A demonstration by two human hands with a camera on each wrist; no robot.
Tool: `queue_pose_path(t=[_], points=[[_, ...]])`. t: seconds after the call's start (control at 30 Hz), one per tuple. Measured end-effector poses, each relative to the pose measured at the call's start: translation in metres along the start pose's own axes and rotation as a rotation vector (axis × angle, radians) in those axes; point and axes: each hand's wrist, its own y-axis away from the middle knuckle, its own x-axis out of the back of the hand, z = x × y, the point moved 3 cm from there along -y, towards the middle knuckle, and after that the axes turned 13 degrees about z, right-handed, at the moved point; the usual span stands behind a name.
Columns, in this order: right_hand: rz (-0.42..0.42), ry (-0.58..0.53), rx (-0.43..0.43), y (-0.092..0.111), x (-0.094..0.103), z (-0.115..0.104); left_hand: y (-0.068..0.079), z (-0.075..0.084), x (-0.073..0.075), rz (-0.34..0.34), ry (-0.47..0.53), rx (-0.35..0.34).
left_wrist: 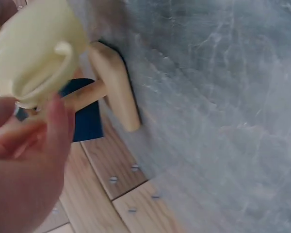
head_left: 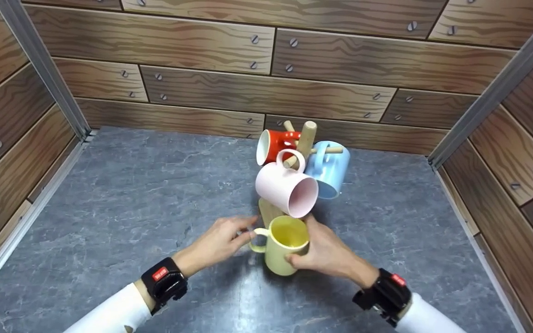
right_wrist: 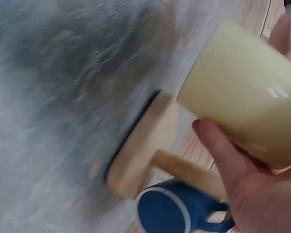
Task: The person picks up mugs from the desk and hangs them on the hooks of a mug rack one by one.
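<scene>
A pale yellow mug is upright in the head view, in front of the wooden mug rack. My right hand grips it round the body from the right, thumb on the near side. To the left, my left hand is at the mug's handle, thumb and forefinger apart; whether they touch it is unclear. The left wrist view shows the handle just above the left fingers. A pink mug hangs by its handle on a front peg, above the rack's base.
On the rack's other pegs hang a red mug at the left and a light blue mug at the right. A blue mug appears by the rack in the right wrist view. Wood-patterned walls surround the grey tabletop.
</scene>
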Motion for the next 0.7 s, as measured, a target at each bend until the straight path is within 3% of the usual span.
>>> queue_pose_path(t=[0.1, 0.2, 0.27, 0.37, 0.5, 0.6, 0.7], points=[[-0.012, -0.035, -0.023, 0.003, 0.008, 0.008, 0.001, -0.005, -0.009, -0.051, 0.109, 0.070], [-0.027, -0.053, -0.023, 0.006, 0.013, 0.014, 0.001, -0.005, -0.017, -0.037, 0.162, 0.084], [-0.046, -0.044, -0.017, 0.009, 0.015, 0.017, 0.000, -0.003, -0.020, -0.004, 0.156, 0.063], [-0.066, -0.018, -0.029, 0.014, 0.019, 0.021, -0.005, 0.004, -0.022, 0.065, 0.064, -0.001], [-0.077, -0.042, -0.093, 0.018, 0.027, 0.029, -0.014, 0.014, -0.029, 0.107, 0.049, -0.054], [-0.076, -0.093, -0.133, 0.020, 0.033, 0.035, -0.022, 0.020, -0.038, 0.118, 0.125, -0.001], [-0.064, -0.128, -0.161, 0.021, 0.039, 0.040, -0.029, 0.021, -0.045, 0.144, 0.221, 0.108]])
